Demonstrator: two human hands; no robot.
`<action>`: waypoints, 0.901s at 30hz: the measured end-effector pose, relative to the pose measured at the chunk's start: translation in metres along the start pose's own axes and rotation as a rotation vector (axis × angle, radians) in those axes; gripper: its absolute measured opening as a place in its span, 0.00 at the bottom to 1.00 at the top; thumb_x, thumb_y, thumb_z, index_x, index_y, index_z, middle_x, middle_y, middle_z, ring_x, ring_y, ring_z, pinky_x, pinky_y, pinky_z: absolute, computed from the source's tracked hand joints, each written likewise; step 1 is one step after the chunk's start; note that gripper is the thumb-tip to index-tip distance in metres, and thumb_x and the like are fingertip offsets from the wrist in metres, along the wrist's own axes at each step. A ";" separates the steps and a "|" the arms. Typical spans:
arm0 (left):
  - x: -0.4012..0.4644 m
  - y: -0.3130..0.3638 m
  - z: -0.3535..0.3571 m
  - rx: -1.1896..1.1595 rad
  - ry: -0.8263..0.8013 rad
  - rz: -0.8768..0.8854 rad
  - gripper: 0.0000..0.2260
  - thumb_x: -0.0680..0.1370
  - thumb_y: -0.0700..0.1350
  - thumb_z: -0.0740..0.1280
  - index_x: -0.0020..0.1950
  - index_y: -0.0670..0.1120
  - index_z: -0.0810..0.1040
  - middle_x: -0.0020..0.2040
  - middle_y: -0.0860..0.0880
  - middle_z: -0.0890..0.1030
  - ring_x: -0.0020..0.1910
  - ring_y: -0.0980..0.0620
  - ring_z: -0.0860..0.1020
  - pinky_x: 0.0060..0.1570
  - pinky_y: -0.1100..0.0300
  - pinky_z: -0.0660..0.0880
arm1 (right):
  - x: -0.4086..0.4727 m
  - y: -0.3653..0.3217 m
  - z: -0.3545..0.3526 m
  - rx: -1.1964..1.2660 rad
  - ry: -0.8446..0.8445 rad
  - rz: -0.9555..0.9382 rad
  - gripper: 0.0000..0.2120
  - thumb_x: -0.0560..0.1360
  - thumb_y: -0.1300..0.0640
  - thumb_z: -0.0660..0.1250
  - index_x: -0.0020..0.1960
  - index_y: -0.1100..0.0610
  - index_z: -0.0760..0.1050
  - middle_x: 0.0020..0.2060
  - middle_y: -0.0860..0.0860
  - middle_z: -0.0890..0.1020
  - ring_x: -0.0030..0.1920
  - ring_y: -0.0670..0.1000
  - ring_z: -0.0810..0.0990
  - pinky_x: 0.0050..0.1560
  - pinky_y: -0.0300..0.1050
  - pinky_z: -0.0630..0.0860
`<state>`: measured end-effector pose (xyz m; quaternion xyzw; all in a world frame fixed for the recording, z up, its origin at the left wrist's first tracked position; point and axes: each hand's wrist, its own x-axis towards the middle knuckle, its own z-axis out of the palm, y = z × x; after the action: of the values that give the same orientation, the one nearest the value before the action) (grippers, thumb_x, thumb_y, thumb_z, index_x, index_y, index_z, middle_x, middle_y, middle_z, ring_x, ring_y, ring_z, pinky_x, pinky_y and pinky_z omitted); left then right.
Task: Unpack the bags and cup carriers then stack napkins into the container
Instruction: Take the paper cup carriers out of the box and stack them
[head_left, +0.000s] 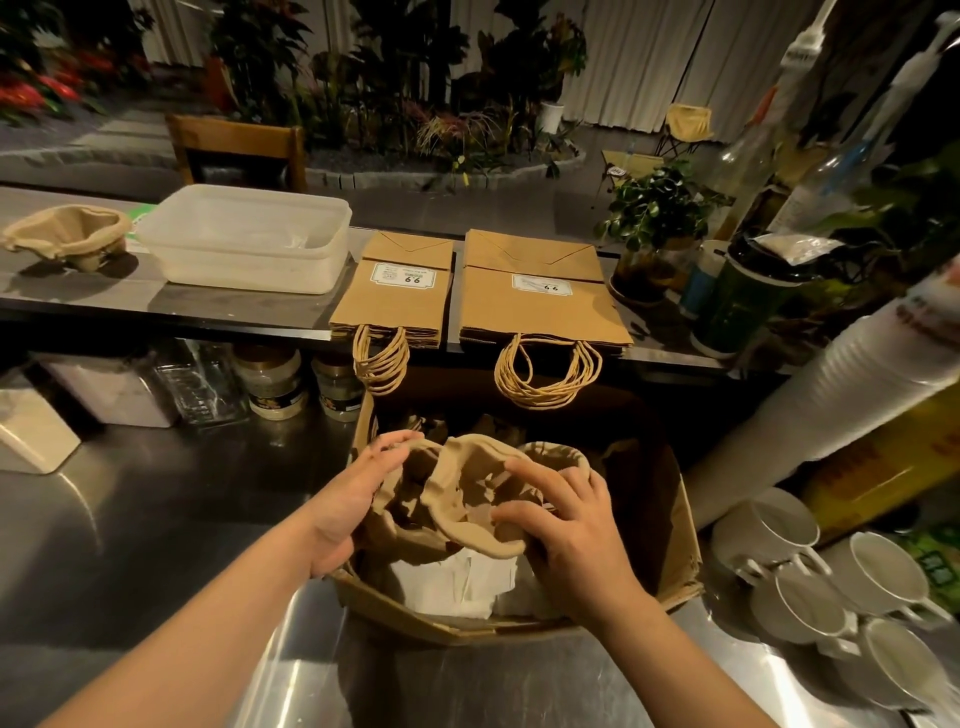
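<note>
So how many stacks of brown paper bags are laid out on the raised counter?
2. The narrower stack lies just right of the plastic container; the wider stack sits beside it, further right. Both have handles hanging over the counter edge. More bags may be hidden in the cardboard box.

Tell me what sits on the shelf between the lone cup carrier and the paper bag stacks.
Head view: a translucent plastic container sits between the cup carrier and the bag stacks.

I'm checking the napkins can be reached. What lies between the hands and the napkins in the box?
The cup carriers, gripped by both the left hand and right hand, lie over the white napkins in the cardboard box.
</note>
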<state>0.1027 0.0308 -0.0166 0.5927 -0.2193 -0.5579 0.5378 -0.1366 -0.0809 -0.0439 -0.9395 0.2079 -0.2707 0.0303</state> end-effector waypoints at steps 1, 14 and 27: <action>-0.002 0.001 0.001 0.007 0.001 0.008 0.22 0.74 0.62 0.65 0.67 0.59 0.77 0.60 0.48 0.84 0.59 0.43 0.82 0.57 0.43 0.78 | 0.001 0.000 0.000 -0.012 0.021 -0.014 0.22 0.68 0.55 0.81 0.58 0.43 0.78 0.69 0.50 0.71 0.65 0.53 0.71 0.61 0.71 0.73; -0.001 -0.003 -0.001 0.083 -0.021 0.039 0.38 0.55 0.52 0.85 0.62 0.67 0.77 0.60 0.43 0.83 0.55 0.40 0.84 0.55 0.43 0.81 | 0.009 -0.006 0.001 -0.199 -0.040 -0.111 0.35 0.68 0.56 0.79 0.71 0.41 0.70 0.57 0.50 0.74 0.58 0.53 0.72 0.66 0.70 0.70; -0.001 -0.002 0.007 0.044 0.039 0.073 0.28 0.75 0.36 0.74 0.69 0.61 0.73 0.59 0.54 0.75 0.54 0.56 0.72 0.55 0.55 0.65 | -0.014 0.010 0.000 0.004 -0.056 0.507 0.16 0.78 0.57 0.69 0.65 0.51 0.79 0.55 0.46 0.81 0.60 0.52 0.74 0.65 0.58 0.74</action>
<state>0.0960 0.0292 -0.0165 0.6067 -0.2427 -0.5214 0.5487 -0.1508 -0.0850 -0.0525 -0.8645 0.4352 -0.2286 0.1047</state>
